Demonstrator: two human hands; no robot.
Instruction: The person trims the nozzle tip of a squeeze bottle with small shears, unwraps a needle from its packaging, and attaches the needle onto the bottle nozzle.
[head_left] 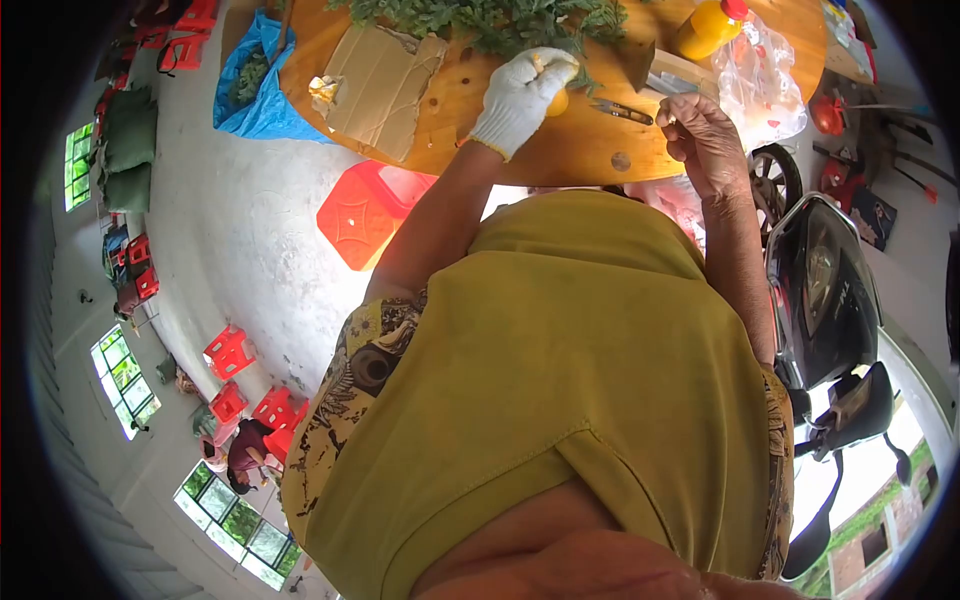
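My left hand (pixel 522 98) wears a white knit glove and is closed in a pinch over the wooden table (pixel 470 125); what it holds is too small to make out. A yellow round thing (pixel 558 103) shows beside its fingers. My bare right hand (pixel 705 140) is raised near the table's front edge, thumb and fingertips pressed together on something I cannot make out. Between the hands lies a dark pair of small snips (pixel 622 111). Green sprigs (pixel 490 22) spread beyond the gloved hand.
Flattened cardboard (pixel 385 90) lies at the table's left, beside a blue bag (pixel 245 95). A yellow bottle (pixel 708 30) and clear plastic bag (pixel 765 90) are at its right. A red stool (pixel 365 215) stands below; a motorbike (pixel 825 290) is at right. People sit far left.
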